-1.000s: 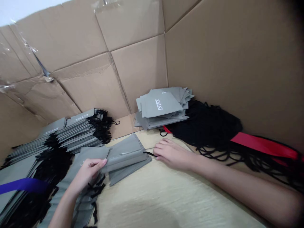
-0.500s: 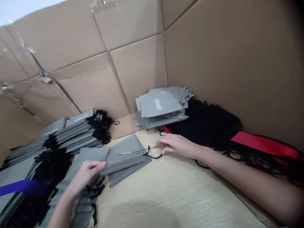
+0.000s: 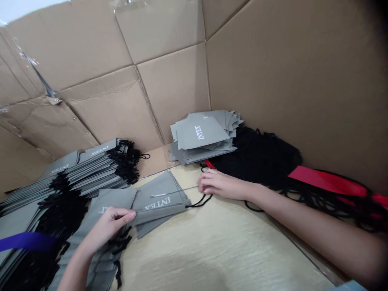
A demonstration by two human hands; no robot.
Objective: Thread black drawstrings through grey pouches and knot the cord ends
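Observation:
A grey drawstring bag (image 3: pixel 160 201) marked INTEX lies on the pale table in front of me. My left hand (image 3: pixel 108 226) pinches its left edge, fingers closed on the fabric. My right hand (image 3: pixel 217 185) is to the bag's right, fingers curled round a thin metal rod (image 3: pixel 182 190) that runs into the bag's hem. A black cord (image 3: pixel 198 202) loops out from the bag's right end toward that hand.
Stacks of grey bags with black cords (image 3: pixel 87 169) fill the left side. Another grey bag pile (image 3: pixel 203 135) sits in the far corner beside a heap of black cords (image 3: pixel 260 157) and a red strap (image 3: pixel 327 184). Cardboard walls (image 3: pixel 273 68) enclose the table. A purple strap (image 3: pixel 24 240) lies at left.
My right hand has moved away from the bag to the right and back, drawing the black cord out of its end. The bag's INTEX print now shows.

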